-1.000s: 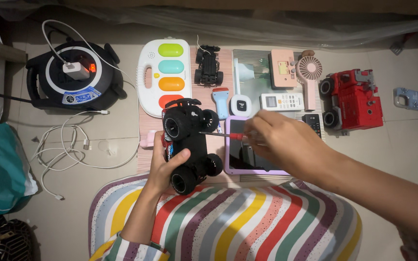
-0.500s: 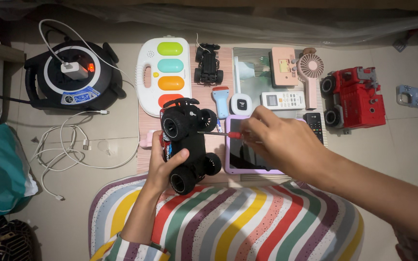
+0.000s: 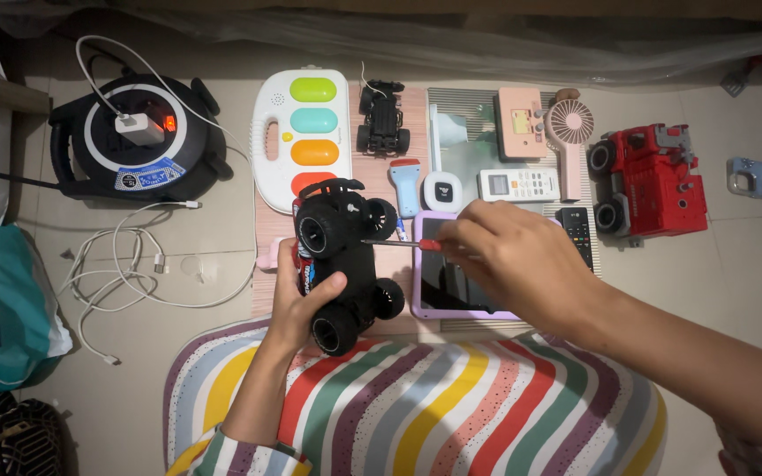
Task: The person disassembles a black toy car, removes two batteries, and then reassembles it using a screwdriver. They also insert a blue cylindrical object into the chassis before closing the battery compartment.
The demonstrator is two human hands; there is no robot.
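The right hand [image 3: 504, 256] has slid in toward the black big-wheeled toy truck [image 3: 346, 260] — a second ago it hovered off to the side, fingers raised with the small red-handled screwdriver [image 3: 399, 243] barely showing. Now the thin metal shaft lies level, its tip in against the truck's body between the wheels. The fingers [image 3: 451, 238] have closed down tighter around the red handle — the hand sits lower over the purple-cased tablet [image 3: 451, 282].

Home floor repair spot: toys [image 3: 648, 181], remotes [image 3: 519, 184], cable reel [image 3: 134, 137] spread on tiled floor [image 3: 734, 264]
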